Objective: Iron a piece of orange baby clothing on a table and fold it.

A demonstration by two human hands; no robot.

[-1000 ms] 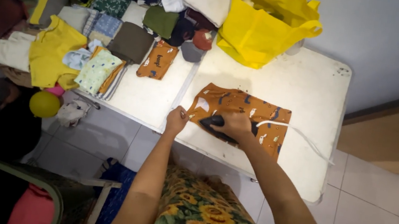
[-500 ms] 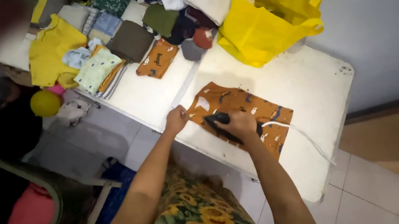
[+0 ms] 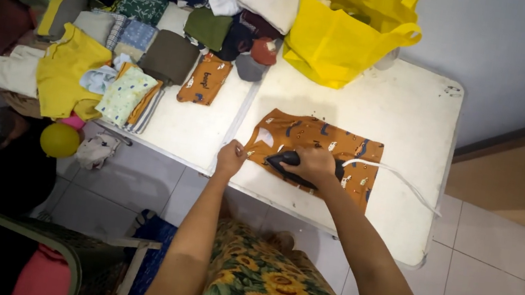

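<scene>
An orange printed garment [image 3: 338, 141] lies flat on the white table [image 3: 412, 107]. My right hand [image 3: 316, 165] grips the handle of a dark clothes iron [image 3: 282, 160] that rests on the garment's near left part. A white cord [image 3: 402, 179] runs from the iron to the right across the table. My left hand [image 3: 231, 159] pinches the garment's left corner at the table's front edge.
A yellow bag [image 3: 344, 25] stands at the table's back. Several folded clothes [image 3: 135, 34] lie piled to the left, with a small folded orange piece [image 3: 205, 79] beside them. A yellow balloon [image 3: 59, 139] and a chair [image 3: 56, 249] are on the tiled floor at the left.
The iron and my right hand have shifted slightly to the right over the garment. My left hand still holds the corner.
</scene>
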